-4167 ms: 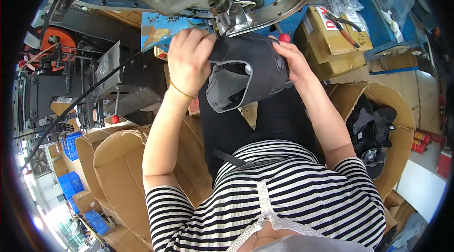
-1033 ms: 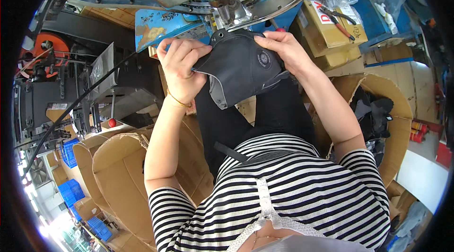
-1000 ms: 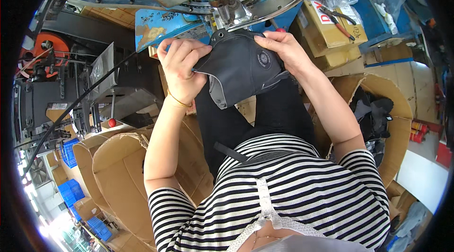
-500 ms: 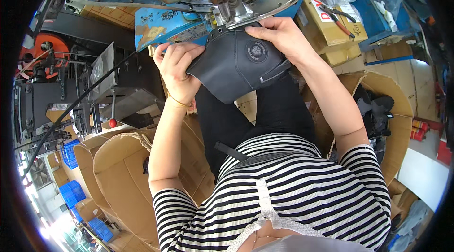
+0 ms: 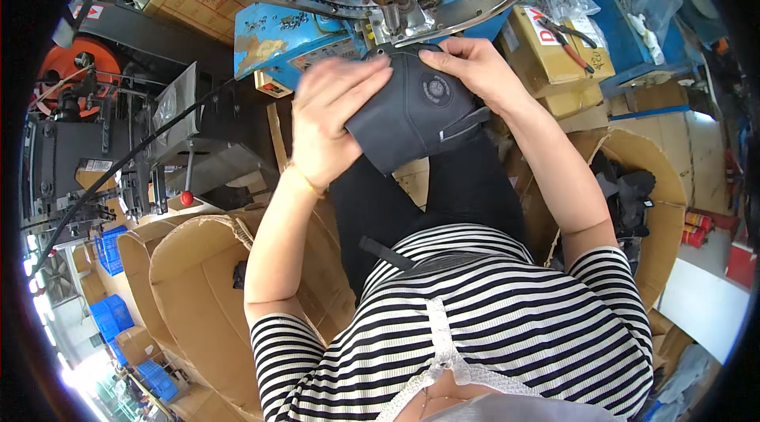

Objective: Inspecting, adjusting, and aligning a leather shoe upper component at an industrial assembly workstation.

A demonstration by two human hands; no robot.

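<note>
A black leather-like shoe upper with a round embossed patch, a row of eyelets and a light-edged slit hangs over my thighs. Its top edge lies right under the metal head of a machine. My right hand pinches the upper's top right part, thumb on its face and the other fingers behind. My left hand, partly blurred, is closed at the upper's left edge, its fingers laid together over the top corner. The left thumb is hidden.
A blue machine table stands ahead. Red-handled pliers lie on a carton at the right. Open cardboard boxes flank me; the right one holds dark pieces. A black machine with a red-knobbed lever stands left.
My left hand has shifted right and turned, its fingers now over the upper's top left corner. The upper has tilted and moved slightly right. My right hand keeps its pinch.
</note>
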